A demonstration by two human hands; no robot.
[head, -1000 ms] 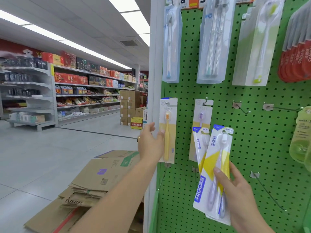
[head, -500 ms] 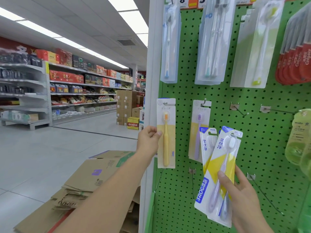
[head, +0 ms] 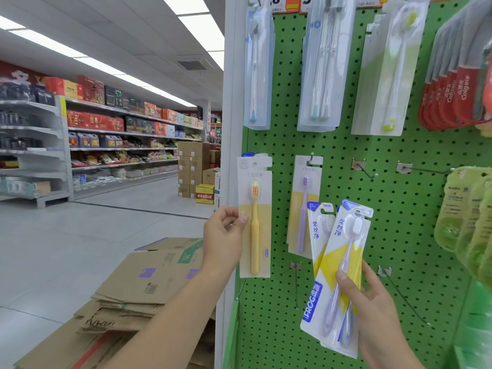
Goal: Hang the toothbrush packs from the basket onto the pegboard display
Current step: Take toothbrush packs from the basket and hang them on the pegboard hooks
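Left hand (head: 223,235): thumb and fingers pinched on the left edge of the yellow toothbrush pack (head: 255,217), about mid-height. The pack hangs flat against the green pegboard (head: 399,209) at the board's left margin, card top level with a hook there. Judgement: the pinch steadies or squares the pack on its hook. The hook itself is covered by the card top, so I cannot tell whether the hang hole is fully seated.

Right hand (head: 372,302): closed around the lower part of two FROG toothbrush packs (head: 338,262), thumb across the front, fingers behind. The packs are fanned, tilted top-right, and held in front of the board, lower and to the right of the yellow pack. Judgement: these are stock in waiting, held low to keep the hang holes free. Whether there are only two packs is unclear, since the rear card is mostly covered.

Outward on the board: a purple toothbrush pack (head: 303,203) hangs just right of the yellow pack, its lower right corner overlapped by the FROG packs. Further right, two empty hooks (head: 364,170) at the same height; lower down, more bare hooks. Judgement: these are likely destinations.

Above: clear-cased brushes and red Colgate packs (head: 452,97), cut off by the frame's top and right edges. Green pouches (head: 468,214) at the board's right edge are also cropped.

Left of the board: flattened cardboard (head: 138,283) on the floor. The basket is not in view.
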